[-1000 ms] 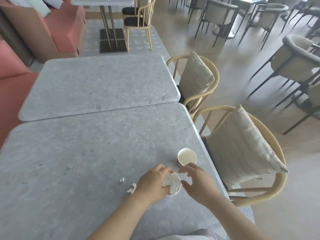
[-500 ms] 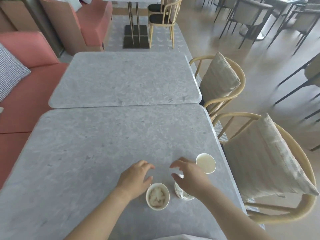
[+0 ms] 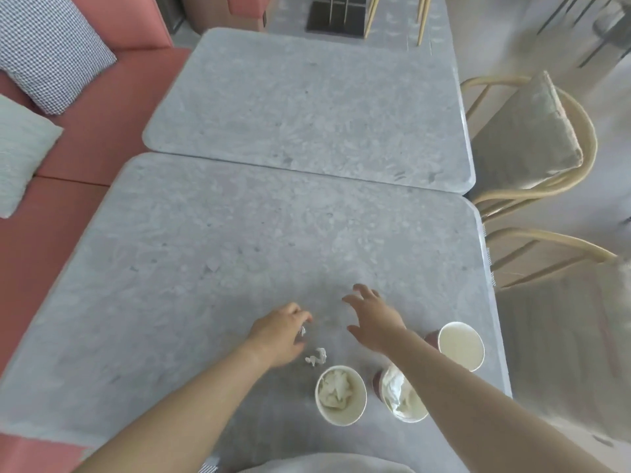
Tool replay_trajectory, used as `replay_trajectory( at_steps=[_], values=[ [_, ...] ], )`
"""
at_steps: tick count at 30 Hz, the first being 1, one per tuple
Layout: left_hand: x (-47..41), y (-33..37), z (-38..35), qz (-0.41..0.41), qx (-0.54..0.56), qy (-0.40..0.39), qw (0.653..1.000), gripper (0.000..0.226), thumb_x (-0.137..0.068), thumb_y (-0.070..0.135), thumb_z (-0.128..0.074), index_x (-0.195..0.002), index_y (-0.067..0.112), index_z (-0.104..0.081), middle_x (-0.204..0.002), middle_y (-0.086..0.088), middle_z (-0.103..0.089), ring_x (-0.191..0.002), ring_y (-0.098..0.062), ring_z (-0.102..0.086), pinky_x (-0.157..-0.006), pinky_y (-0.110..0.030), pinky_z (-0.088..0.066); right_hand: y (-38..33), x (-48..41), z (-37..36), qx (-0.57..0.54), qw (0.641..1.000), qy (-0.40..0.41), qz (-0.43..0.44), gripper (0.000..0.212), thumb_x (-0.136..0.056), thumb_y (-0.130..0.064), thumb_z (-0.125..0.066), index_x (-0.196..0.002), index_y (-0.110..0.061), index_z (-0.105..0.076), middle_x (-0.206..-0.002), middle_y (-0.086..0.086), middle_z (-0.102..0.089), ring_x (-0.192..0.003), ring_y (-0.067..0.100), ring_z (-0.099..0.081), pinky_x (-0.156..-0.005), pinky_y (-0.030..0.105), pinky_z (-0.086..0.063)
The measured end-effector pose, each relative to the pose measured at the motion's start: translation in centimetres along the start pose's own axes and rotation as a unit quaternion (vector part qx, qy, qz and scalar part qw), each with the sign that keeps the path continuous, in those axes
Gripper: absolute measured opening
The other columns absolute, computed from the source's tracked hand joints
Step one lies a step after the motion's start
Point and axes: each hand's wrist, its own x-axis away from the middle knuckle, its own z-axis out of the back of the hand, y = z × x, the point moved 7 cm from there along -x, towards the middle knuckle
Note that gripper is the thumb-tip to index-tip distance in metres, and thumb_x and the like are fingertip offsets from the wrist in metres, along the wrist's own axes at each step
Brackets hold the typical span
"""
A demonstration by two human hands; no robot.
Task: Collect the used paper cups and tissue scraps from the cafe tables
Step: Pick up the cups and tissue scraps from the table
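- The left hand [image 3: 278,332] has its grip pinched on a small tissue scrap [image 3: 302,331], with the fingertips low over the counter [image 3: 205,268].
- The right hand [image 3: 374,319] hovers just to its right, grip released and fingers spread.
- A second tissue scrap [image 3: 317,357] lies on the counter just near of the left hand.
- Nearer still stand the left cup [image 3: 340,394] and the middle cup [image 3: 403,396], both holding crumpled tissue.
- The right cup [image 3: 461,344] is empty, beside the right forearm.
- A pink sofa [image 3: 102,138] runs along the left.
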Motion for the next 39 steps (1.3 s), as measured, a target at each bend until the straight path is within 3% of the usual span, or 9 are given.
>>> replay_trajectory(
  at_steps=[4, 11, 19, 28, 34, 39],
  values=[
    [-0.6, 0.0, -1.8, -0.012, 0.021, -0.016, 1.0, 0.049, -0.079, 0.045, -0.064, -0.123, 0.032, -0.046, -0.125, 0.009, -0.042, -0.113, -0.016, -0.047, -0.086, -0.033, -0.045, 1.5, -1.3, 0.1, 0.021, 1.0, 0.008, 0.01, 0.076, -0.079, -0.041, -0.068, -0.141, -0.029, -0.026, -0.15, -0.005, -0.011, -0.136, 0.02, -0.016, -0.095, 0.043, -0.044],
    [-1.4, 0.4, -2.9, -0.04, 0.04, -0.01, 0.998, 0.056, -0.07, 0.052, -0.07, -0.119, 0.029, -0.052, -0.119, 0.004, -0.042, -0.108, -0.014, -0.046, -0.088, -0.029, -0.043, 1.4, -2.4, 0.2, 0.02, 0.999, 0.01, 0.033, 0.085, -0.07, -0.041, -0.076, -0.14, -0.031, -0.028, -0.149, -0.004, -0.011, -0.136, 0.024, -0.012, -0.1, 0.046, -0.038],
    [-1.8, 2.0, -3.8, -0.066, 0.032, -0.002, 0.997, 0.031, -0.079, 0.04, -0.064, -0.109, 0.034, -0.059, -0.112, 0.002, -0.044, -0.109, -0.016, -0.043, -0.088, -0.027, -0.041, 1.5, -2.1, 0.0, 0.005, 0.999, 0.017, 0.038, 0.084, -0.073, -0.039, -0.074, -0.141, -0.031, -0.026, -0.152, -0.007, -0.007, -0.14, 0.022, -0.005, -0.107, 0.045, -0.028],
    [-1.8, 2.1, -4.0, -0.063, 0.08, -0.001, 0.995, 0.018, -0.08, 0.025, -0.064, -0.097, 0.018, -0.061, -0.104, -0.002, -0.057, -0.099, -0.017, -0.054, -0.084, -0.024, -0.039, 1.7, -1.3, -1.4, 0.005, 1.0, -0.004, 0.025, 0.078, -0.086, -0.036, -0.06, -0.145, -0.035, -0.009, -0.155, -0.007, 0.014, -0.142, 0.02, 0.011, -0.115, 0.044, -0.012],
    [-1.4, 1.8, -3.5, -0.028, 0.141, 0.012, 0.99, 0.012, -0.077, 0.016, -0.068, -0.089, 0.017, -0.064, -0.096, -0.001, -0.061, -0.085, -0.013, -0.058, -0.071, -0.015, -0.04, 1.5, -0.4, -1.6, -0.003, 1.0, -0.017, 0.016, 0.076, -0.087, -0.03, -0.059, -0.145, -0.033, -0.01, -0.155, -0.007, 0.014, -0.142, 0.02, 0.01, -0.114, 0.043, -0.018],
    [-0.8, 0.9, -3.2, 0.003, 0.157, 0.016, 0.987, 0.008, -0.075, 0.017, -0.071, -0.08, 0.017, -0.065, -0.083, 0.005, -0.057, -0.073, -0.009, -0.054, -0.065, -0.016, -0.04, 1.6, 0.8, -0.5, -0.075, 0.997, -0.001, -0.011, 0.065, -0.088, -0.027, -0.056, -0.143, -0.028, -0.022, -0.155, -0.008, -0.004, -0.142, 0.017, -0.005, -0.098, 0.038, -0.044]
  ],
)
